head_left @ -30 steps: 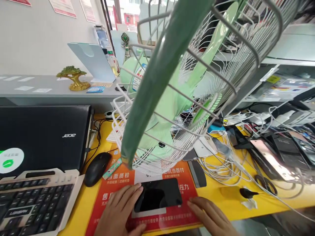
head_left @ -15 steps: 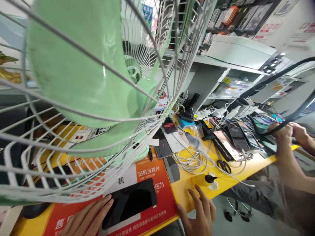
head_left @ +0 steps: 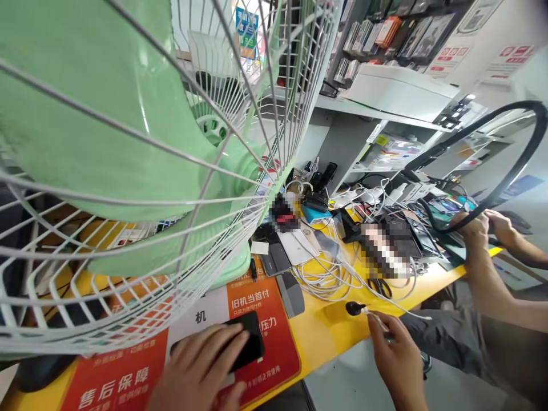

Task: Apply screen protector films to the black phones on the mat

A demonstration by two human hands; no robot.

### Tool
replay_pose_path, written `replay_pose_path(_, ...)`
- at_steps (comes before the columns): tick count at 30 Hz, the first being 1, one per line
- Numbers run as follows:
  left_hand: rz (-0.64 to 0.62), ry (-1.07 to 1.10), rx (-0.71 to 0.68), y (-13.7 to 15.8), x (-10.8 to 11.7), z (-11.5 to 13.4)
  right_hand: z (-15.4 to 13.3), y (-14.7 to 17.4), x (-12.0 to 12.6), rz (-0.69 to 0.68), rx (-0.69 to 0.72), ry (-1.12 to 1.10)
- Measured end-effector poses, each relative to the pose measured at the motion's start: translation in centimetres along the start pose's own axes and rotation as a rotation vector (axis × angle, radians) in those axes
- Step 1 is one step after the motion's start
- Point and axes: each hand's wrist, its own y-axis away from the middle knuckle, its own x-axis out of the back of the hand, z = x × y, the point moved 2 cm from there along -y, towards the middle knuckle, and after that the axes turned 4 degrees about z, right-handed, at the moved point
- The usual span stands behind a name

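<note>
A black smartphone point(head_left: 252, 348) lies face up on a red and white printed mat point(head_left: 282, 354). My left hand point(head_left: 201, 359) rests across the phone with its fingers stretched out, covering much of the screen. Over the table's front edge, my right hand point(head_left: 398, 354) has its fingertips closed on a small crumpled white tissue point(head_left: 377, 319), partly hidden by the fingers. Touching or just beside those fingertips is a small round black object point(head_left: 354, 309), its kind unclear.
A green fan point(head_left: 128, 142) with a white wire guard fills the upper left. Coiled white cables point(head_left: 321, 279), scissors point(head_left: 380, 287) and several phones point(head_left: 274, 260) crowd the yellow table point(head_left: 334, 331). At the right, another person's hands point(head_left: 473, 228) are near a black hose-like loop point(head_left: 526, 154).
My left hand has slid rightward from the phone's left edge onto its screen. My right hand has moved right and closed on the white tissue by the black object. The view has shifted slightly.
</note>
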Motion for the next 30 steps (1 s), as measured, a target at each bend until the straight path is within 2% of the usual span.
replay_pose_path(3,-0.08,0.346,0.041,-6.0,-1.9,4.5,-2.4,1.3,2.6,0.104,-0.184,-0.138)
replay_pose_path(4,-0.114,0.51,0.073,-7.4,-2.8,6.1,-3.5,1.7,3.5,0.149,-0.199,-0.192)
replay_pose_path(5,-0.152,0.678,0.121,-8.4,-3.9,7.7,-4.8,2.1,4.3,0.185,-0.148,-0.249)
replay_pose_path(6,-0.23,0.851,0.179,-9.0,-5.0,9.1,-6.2,2.5,5.0,0.199,-0.045,-0.305)
replay_pose_path(8,-0.391,1.226,0.391,-9.2,-6.8,11.3,-8.8,2.9,5.6,0.144,0.258,-0.378)
replay_pose_path(10,-0.448,1.491,0.562,-8.6,-7.7,12.4,-10.7,3.2,5.6,0.056,0.523,-0.397)
replay_pose_path(11,-0.442,1.561,0.621,-8.2,-7.8,12.5,-11.4,3.3,5.4,0.026,0.602,-0.39)
replay_pose_path(14,-0.399,1.556,0.734,-6.9,-7.4,11.6,-11.5,3.6,4.5,-0.039,0.69,-0.397)
replay_pose_path(16,-0.383,1.467,0.871,-5.7,-6.9,10.4,-10.3,3.6,3.5,-0.051,0.673,-0.384)
replay_pose_path(18,-0.346,1.385,1.026,-4.5,-6.3,9.3,-8.4,3.3,2.1,0.043,0.537,-0.318)
replay_pose_path(20,-0.283,1.347,1.125,-3.5,-5.8,8.6,-6.4,2.6,0.4,0.11,0.328,-0.239)
replay_pose_path(22,-0.212,1.351,1.175,-2.7,-5.4,8.3,-5.2,1.9,-1.5,0.019,0.195,-0.216)
replay_pose_path(24,-0.152,1.362,1.201,-2.0,-5.1,8.2,-5.0,1.5,-2.8,-0.098,0.164,-0.238)
replay_pose_path(27,-0.096,1.345,1.208,-1.4,-4.9,8.0,-6.2,1.6,-2.5,-0.115,0.285,-0.255)
replay_pose_path(30,-0.011,1.266,1.193,-0.9,-4.5,7.5,-9.2,2.3,-0.7,-0.151,0.59,-0.264)
